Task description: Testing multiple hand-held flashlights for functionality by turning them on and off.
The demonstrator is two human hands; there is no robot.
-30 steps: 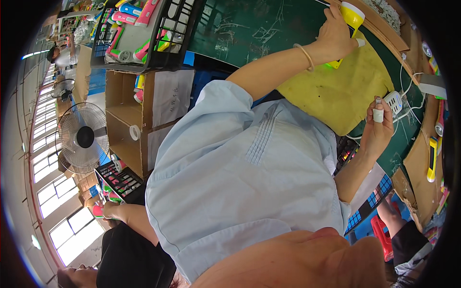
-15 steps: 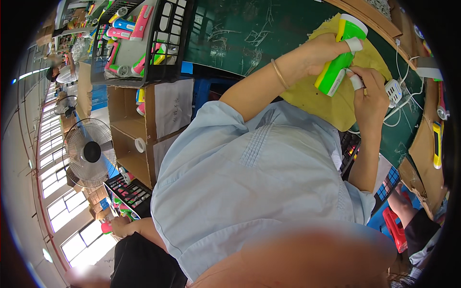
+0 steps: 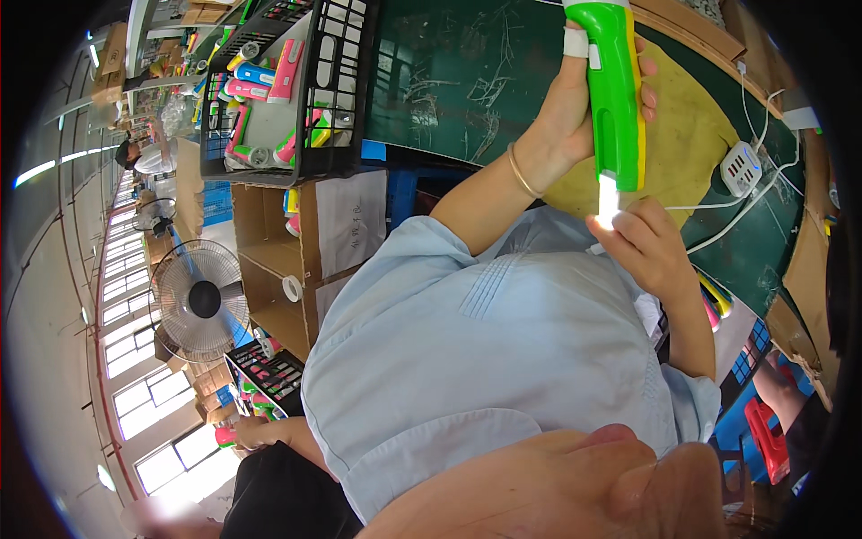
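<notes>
My left hand (image 3: 567, 112), with white tape on the thumb, wraps round a green-and-yellow flashlight (image 3: 616, 90). The flashlight stands nearly upright in the picture, its wide head cut off by the upper edge. Just below its narrow end is a bright white patch (image 3: 609, 202); whether this is a lit part or a taped fingertip in glare, I cannot tell. There my right hand (image 3: 651, 247) is closed, its fingers bent together close to that end. A white cable (image 3: 745, 211) passes behind this hand. What the fingers grip is hidden.
Under the flashlight lies a yellow cloth (image 3: 687, 117) on the green table (image 3: 431, 85). A white multi-port charger (image 3: 741, 169) sits to the right. At the left, a black crate (image 3: 334, 99) holds several colourful flashlights above a cardboard box (image 3: 274, 242). Another person's hand (image 3: 251, 433) works at the lower left.
The flashlight has turned more upright and come nearer, its long side facing me. My right hand has moved down to its narrow end, where a bright white patch now shows.
</notes>
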